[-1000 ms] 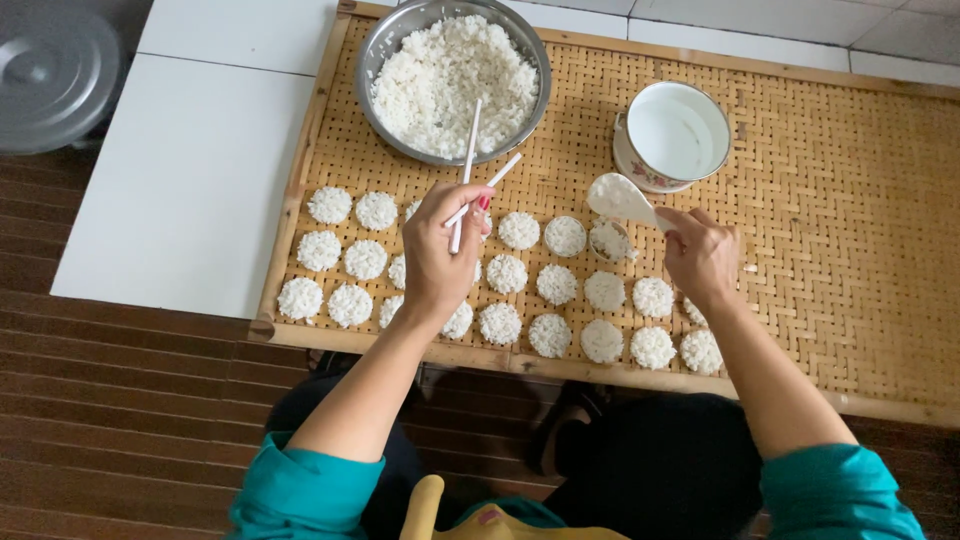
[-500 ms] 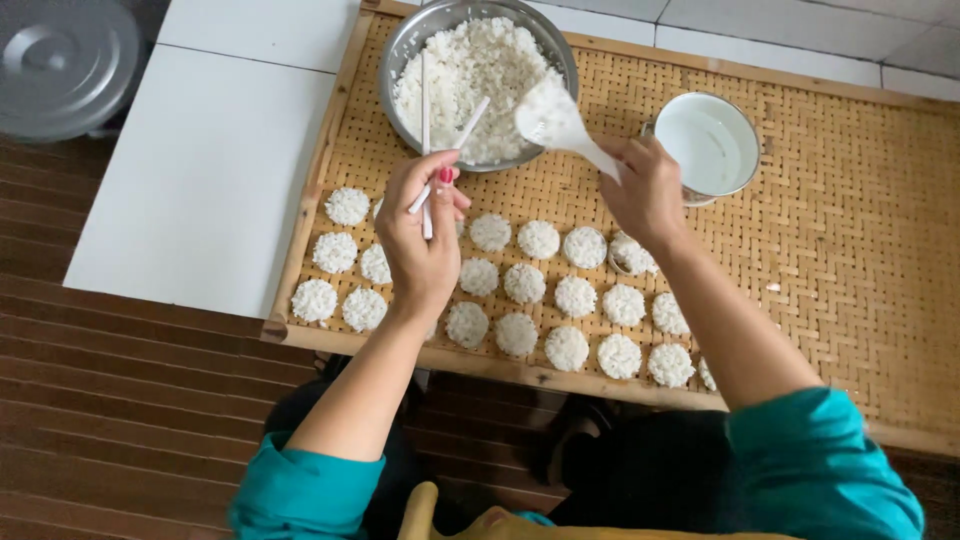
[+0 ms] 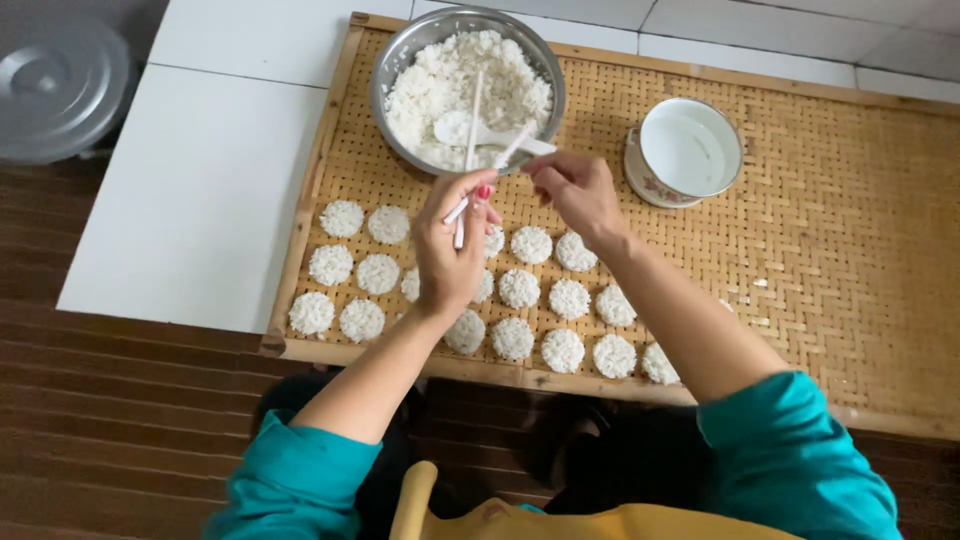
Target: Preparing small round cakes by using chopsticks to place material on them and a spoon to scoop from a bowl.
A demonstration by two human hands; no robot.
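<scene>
My left hand [image 3: 450,250] grips a pair of white chopsticks [image 3: 470,130] whose tips reach up into a steel bowl [image 3: 392,70] of cooked white rice [image 3: 440,75]. My right hand [image 3: 575,190] holds the handle of a white spoon [image 3: 458,128], its scoop resting on the rice in the bowl. Several flat round rice cakes [image 3: 530,245] lie in rows on the woven bamboo tray [image 3: 820,260], under and around both hands.
A white cup of water [image 3: 688,152] stands on the tray right of the bowl. The tray lies on a white table [image 3: 200,170]. A grey metal lid [image 3: 55,85] sits at the far left over the dark wooden floor [image 3: 120,430].
My right hand has swung the spoon from beside the cup over to the bowl and lowered it into the rice. My left hand has brought the chopsticks up to the bowl.
</scene>
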